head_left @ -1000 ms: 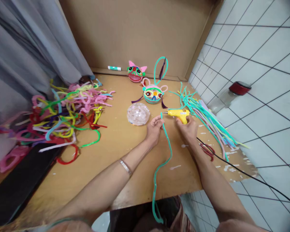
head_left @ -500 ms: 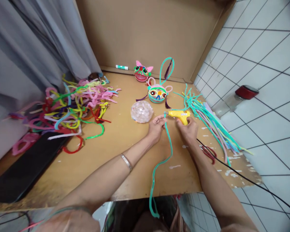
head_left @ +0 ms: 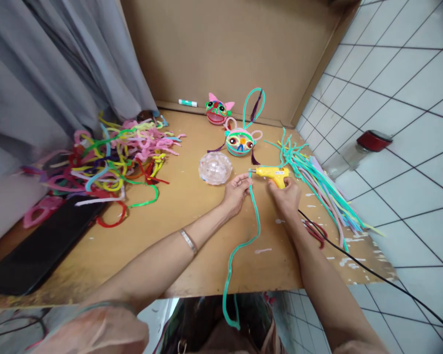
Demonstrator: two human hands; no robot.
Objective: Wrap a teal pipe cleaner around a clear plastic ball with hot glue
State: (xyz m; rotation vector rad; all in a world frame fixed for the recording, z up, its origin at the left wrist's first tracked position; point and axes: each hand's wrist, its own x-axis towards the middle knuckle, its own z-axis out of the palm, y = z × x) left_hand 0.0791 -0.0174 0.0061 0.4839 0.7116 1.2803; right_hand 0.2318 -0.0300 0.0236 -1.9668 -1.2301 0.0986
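Pinched in my left hand [head_left: 238, 192] is the upper end of a long teal pipe cleaner [head_left: 257, 223], which winds down over the table's front edge and loops there. My right hand [head_left: 287, 194] is wrapped around the handle of a yellow hot glue gun [head_left: 272, 174]. Its nozzle points left and meets the pipe cleaner's tip just above my left fingers. Left of that tip lies a clear, faceted plastic ball [head_left: 215, 168]. Behind it stands a teal animal-face ornament [head_left: 240, 142] with pink ears, purple tassels and a tall teal loop.
A pink-eared, red-mouthed ornament [head_left: 217, 110] and a glue stick or marker [head_left: 188, 103] sit at the back. Tangled pipe cleaners [head_left: 121, 152] and a black tray-like slab [head_left: 47, 246] lie left. On the right are straight pipe cleaners [head_left: 317, 182], a red-lidded jar [head_left: 372, 141] and the black cord [head_left: 362, 265].
The view has shifted slightly. Both hands hold nearly the same pose, with the glue gun nozzle staying at the pipe cleaner's tip. The hanging loop has swung a little left.
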